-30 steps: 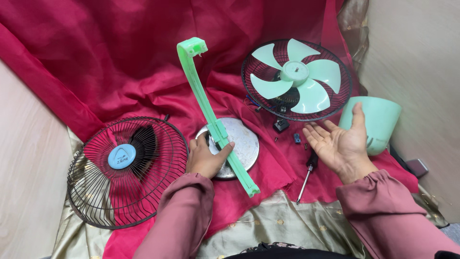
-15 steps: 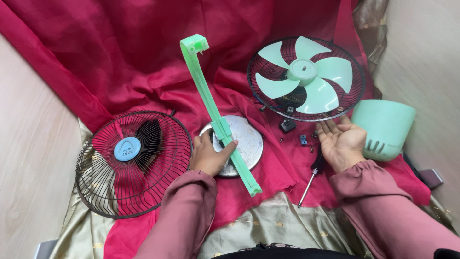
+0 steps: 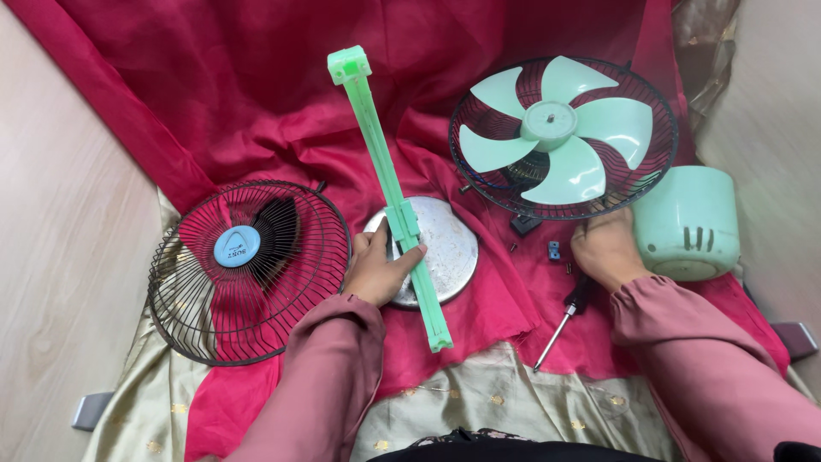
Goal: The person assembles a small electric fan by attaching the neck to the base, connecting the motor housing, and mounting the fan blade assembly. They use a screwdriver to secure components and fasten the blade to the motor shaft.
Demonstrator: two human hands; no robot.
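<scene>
Left hand (image 3: 376, 267) over red cloth (image 3: 214, 94) on wooden floor (image 3: 60, 257).

A round pale-blue plastic badge (image 3: 237, 246) with a white triangular mark sits just left of the left hand (image 3: 379, 269); it is centred on the dark wire fan grille (image 3: 184, 321). No packages, signs or screens show.

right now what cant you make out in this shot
Head view only:
- Right hand fingertips: tucked under the rear guard rim; contact unclear.
- Screwdriver handle: under that wrist.
- Small parts: too small to identify.
- Metal base: partly covered by left hand and green stand.
</scene>
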